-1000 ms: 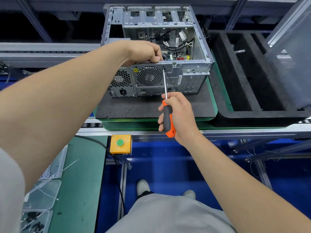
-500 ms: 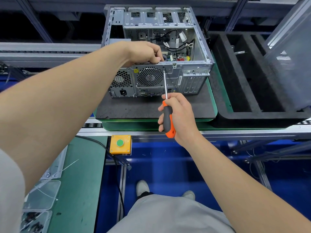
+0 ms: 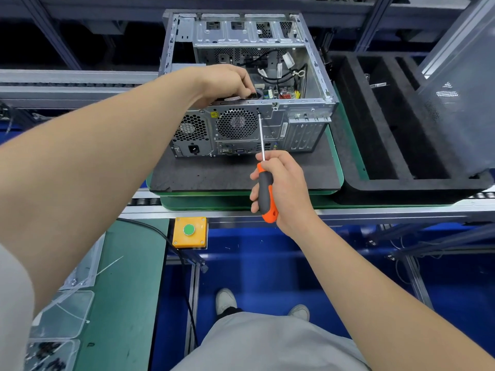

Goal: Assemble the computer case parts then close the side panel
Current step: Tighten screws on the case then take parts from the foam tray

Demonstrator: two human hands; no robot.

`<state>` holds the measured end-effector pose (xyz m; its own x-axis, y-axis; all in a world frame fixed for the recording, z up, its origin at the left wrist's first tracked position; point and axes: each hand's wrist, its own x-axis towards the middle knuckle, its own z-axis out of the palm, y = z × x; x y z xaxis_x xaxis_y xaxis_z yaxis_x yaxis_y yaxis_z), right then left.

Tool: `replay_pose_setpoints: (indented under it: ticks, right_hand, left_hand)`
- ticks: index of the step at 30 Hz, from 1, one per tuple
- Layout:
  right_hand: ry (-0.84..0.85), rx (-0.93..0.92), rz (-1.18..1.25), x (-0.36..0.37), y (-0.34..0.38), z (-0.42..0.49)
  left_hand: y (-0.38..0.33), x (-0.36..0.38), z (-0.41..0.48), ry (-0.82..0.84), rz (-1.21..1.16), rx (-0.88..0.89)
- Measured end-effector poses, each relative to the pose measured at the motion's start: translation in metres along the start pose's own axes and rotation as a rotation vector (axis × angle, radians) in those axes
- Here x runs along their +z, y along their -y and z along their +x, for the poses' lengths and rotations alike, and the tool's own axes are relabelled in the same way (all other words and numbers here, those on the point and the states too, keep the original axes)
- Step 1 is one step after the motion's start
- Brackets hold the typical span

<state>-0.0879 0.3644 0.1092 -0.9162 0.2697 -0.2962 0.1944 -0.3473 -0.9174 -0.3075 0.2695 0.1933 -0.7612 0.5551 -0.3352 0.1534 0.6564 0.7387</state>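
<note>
Looks like rear screw [image 3: 258,109] fastening, centre frame: right hand [image 3: 288,188] grips screwdriver [image 3: 265,191] against computer case [image 3: 297,129]; left hand [image 3: 227,81] curls round inner part [image 3: 251,94]. Next probably needs steady turning.

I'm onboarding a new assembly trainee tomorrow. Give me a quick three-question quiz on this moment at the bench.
1. True or false: the computer case already has its side panel closed.
2. The right hand grips the screwdriver by: A) its bare shaft alone; B) its orange and grey handle; C) its tip.
3. Which face of the case does the screwdriver tip meet?
Key: 1 false, the case lies open on top. 2 B. 3 the rear panel, near its top edge, just right of the fan grille.
</note>
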Motion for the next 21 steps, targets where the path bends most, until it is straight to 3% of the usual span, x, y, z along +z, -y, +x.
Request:
replay_pose_setpoints:
  ticks: [9,21]
  right_hand:
    - [0.011,-0.004,0.000,0.0013,-0.0008,-0.0007]
    - [0.005,-0.006,-0.010,-0.0019,0.0006,-0.0020]
  left_hand:
    - [0.0036,-0.0031,0.0052,-0.066,-0.138,-0.029]
    - [0.0053,-0.0046,0.0082,0.046,-0.060,-0.019]
